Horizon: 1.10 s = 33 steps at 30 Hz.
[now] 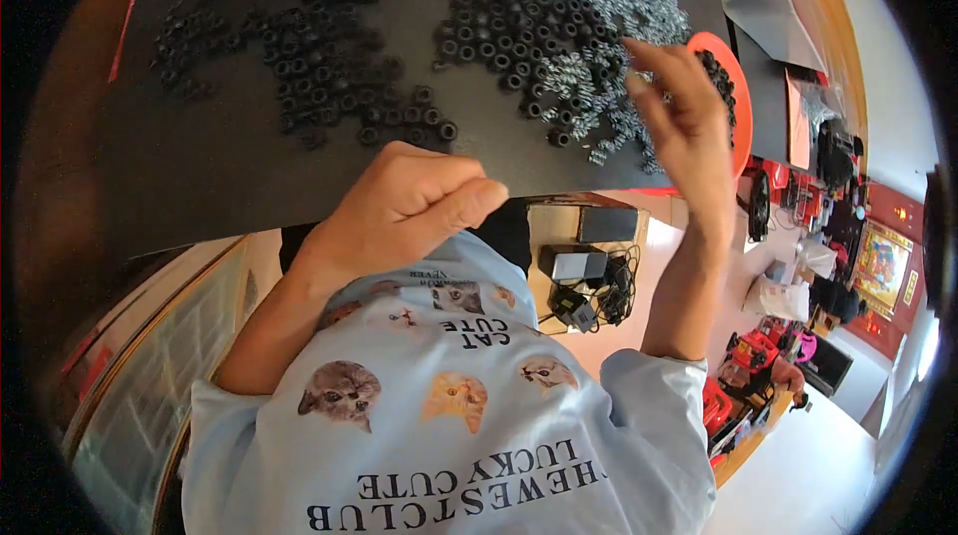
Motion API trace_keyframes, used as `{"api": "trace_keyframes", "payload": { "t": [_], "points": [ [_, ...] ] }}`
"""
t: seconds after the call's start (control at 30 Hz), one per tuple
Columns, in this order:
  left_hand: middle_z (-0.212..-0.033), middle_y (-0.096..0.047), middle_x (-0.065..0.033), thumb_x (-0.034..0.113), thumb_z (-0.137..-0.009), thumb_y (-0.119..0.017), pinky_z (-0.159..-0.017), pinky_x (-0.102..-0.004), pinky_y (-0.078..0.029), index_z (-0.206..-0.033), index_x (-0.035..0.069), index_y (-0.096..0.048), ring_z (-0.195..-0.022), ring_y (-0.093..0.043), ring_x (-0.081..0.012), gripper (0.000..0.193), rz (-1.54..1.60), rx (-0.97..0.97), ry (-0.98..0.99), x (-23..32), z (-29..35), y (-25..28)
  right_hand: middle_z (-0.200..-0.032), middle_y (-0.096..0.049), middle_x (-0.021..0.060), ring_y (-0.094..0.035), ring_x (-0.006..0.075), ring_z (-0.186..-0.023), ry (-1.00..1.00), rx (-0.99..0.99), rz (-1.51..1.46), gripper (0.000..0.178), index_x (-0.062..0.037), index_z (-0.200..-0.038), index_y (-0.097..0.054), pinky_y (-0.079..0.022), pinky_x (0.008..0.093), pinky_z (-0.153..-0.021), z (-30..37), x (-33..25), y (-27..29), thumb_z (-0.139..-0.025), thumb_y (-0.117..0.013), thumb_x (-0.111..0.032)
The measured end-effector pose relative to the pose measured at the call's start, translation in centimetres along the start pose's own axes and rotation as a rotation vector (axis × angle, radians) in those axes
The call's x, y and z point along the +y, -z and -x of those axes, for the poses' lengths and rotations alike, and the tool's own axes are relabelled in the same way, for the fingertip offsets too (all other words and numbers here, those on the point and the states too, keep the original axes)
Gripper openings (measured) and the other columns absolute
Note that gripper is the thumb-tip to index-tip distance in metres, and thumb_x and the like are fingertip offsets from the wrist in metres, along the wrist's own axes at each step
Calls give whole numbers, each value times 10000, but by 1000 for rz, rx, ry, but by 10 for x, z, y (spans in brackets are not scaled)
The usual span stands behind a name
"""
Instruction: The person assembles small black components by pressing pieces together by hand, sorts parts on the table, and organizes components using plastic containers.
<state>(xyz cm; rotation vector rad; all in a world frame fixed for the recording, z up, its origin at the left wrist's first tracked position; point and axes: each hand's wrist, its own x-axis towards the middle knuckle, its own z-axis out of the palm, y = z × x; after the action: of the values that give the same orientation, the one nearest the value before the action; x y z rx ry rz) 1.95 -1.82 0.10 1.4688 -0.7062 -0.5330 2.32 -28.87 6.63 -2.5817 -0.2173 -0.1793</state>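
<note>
My left hand (409, 204) is curled into a fist at the near edge of a black mat (230, 156), with nothing visible in it. My right hand (684, 121) is raised over the mat's right side, fingertips close together above a heap of small silver springs (599, 86). I cannot see whether the fingertips pinch a part. Several black ring-shaped parts (329, 76) lie scattered over the mat's middle and left. A red bowl (736, 151) holding black rings sits just behind my right hand.
Below the mat's edge a brown shelf holds a black box (607, 226), a grey adapter (577, 267) and tangled cables (614, 295). Glass-fronted cabinets (150, 365) stand at the lower left. Red and black goods crowd the floor at the right (828, 206).
</note>
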Motion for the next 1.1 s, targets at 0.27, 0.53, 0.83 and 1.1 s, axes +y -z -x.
{"api": "trace_keyframes", "payload": {
  "t": [0.27, 0.53, 0.83, 1.1],
  "points": [
    [-594, -488, -124, 153, -902, -556, -497, -367, -391, -694, -4, -523, -524, -513, -263, 263, -197, 0, -74, 12, -1, -4, -844, -526, 149, -590, 346, -797, 362, -35, 285, 172, -21, -858, -581, -499, 436, -650, -66, -49, -68, -802, -643, -171],
    [-632, -491, -146, 148, -889, -579, -530, -377, -404, -709, -11, -504, -569, -524, -300, 250, -274, 91, -34, 9, 8, 6, -879, -549, 144, -603, 332, -831, 466, 24, 412, 136, -38, -922, -617, -515, 439, -667, -101, -46, -94, -795, -582, -75],
    [-601, -461, -145, 153, -890, -578, -516, -387, -389, -684, -2, -470, -551, -509, -306, 279, -229, 104, -77, 4, 10, 6, -935, -553, 96, -592, 320, -833, 497, -121, 234, 299, -91, -1099, -602, -486, 395, -689, -91, -69, -85, -804, -599, -41],
    [-604, -477, -145, 151, -880, -586, -515, -386, -396, -689, 3, -491, -547, -517, -308, 259, -211, 114, -65, 2, 9, 10, -865, -557, 149, -603, 356, -822, 516, -128, 261, 156, -34, -930, -582, -516, 446, -657, -98, -70, -103, -778, -576, -68]
  ]
}}
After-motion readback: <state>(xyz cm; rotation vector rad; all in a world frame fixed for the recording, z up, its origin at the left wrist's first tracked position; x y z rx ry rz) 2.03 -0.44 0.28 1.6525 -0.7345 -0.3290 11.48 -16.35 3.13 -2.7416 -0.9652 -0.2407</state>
